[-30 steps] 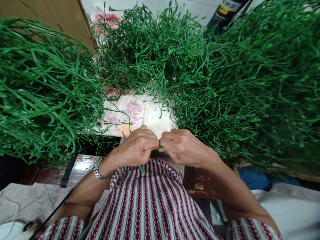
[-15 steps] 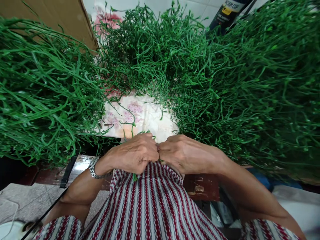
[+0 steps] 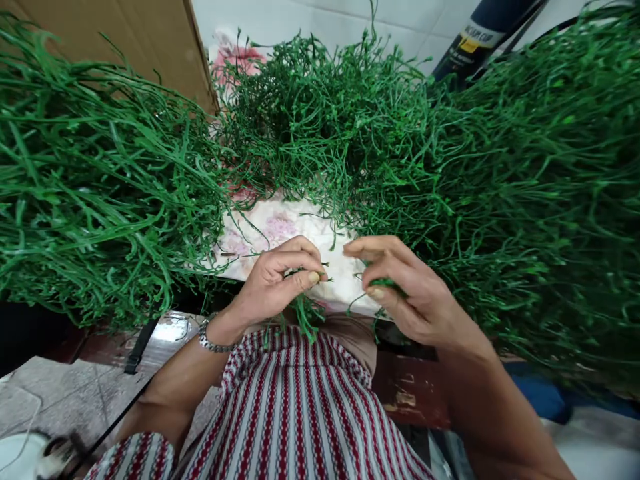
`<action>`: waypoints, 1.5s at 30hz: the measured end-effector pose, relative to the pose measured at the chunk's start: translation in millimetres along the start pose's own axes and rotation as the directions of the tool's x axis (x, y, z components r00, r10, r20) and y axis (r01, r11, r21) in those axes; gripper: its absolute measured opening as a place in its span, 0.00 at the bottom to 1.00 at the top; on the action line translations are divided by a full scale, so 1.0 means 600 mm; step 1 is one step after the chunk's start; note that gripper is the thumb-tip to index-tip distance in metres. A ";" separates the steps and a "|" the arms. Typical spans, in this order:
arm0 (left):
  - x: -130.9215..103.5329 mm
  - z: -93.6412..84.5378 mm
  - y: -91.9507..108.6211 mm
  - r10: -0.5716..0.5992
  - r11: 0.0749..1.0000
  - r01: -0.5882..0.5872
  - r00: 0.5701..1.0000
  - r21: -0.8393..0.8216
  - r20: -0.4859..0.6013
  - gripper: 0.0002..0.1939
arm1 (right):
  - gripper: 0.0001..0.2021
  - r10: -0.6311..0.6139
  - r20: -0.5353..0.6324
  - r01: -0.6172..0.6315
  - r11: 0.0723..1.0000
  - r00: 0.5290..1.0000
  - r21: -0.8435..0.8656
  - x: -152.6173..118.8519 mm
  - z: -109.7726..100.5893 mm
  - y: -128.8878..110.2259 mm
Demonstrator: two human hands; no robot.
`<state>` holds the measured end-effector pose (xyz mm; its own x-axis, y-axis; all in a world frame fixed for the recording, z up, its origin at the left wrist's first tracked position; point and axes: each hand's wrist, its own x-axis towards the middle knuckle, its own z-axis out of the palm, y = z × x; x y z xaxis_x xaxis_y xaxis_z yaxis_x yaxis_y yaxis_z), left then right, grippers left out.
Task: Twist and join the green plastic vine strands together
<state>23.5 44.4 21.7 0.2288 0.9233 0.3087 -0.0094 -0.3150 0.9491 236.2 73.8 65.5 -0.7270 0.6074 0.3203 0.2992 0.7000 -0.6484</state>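
Observation:
My left hand [image 3: 280,277], with a metal watch on its wrist, pinches thin green plastic stems [image 3: 306,313] that hang below the fingers. To its right, my right hand [image 3: 407,287] has its thumb and fingers curled around a small green piece [image 3: 387,285], with the index finger raised. A gap separates the two hands. Both are over the near edge of a floral cloth [image 3: 310,230].
Large heaps of green stems lie at the left [image 3: 100,180], the back [image 3: 320,113] and the right [image 3: 540,180]. A cardboard box [image 3: 145,40] stands back left, a dark vacuum cup [image 3: 467,47] back right. A striped apron [image 3: 310,413] covers my lap.
My hands, earlier pressed together, have moved apart and slightly up. Their fingers have turned into view, showing the green stems they hold. The whole view has shifted slightly.

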 end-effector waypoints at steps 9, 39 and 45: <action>-0.006 0.011 -0.018 -0.060 0.978 0.035 0.992 -0.205 -0.113 0.10 | 0.05 0.292 -0.083 -0.244 0.899 0.953 0.363 0.001 0.055 -0.008; -0.022 0.010 -0.011 0.091 0.924 -0.065 0.994 0.376 -0.054 0.09 | 0.02 0.308 -0.288 -0.294 0.951 0.907 0.093 -0.012 0.111 0.001; -0.028 0.022 -0.010 0.149 0.872 -0.025 0.965 0.490 -0.217 0.05 | 0.03 0.231 -0.312 -0.216 0.973 0.922 0.082 -0.008 0.110 -0.005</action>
<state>32.8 27.9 9.9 0.0082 0.8913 0.4533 0.4627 -0.4052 0.7885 198.1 44.0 20.3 -0.4086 0.8383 0.3609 0.3969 0.5193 -0.7568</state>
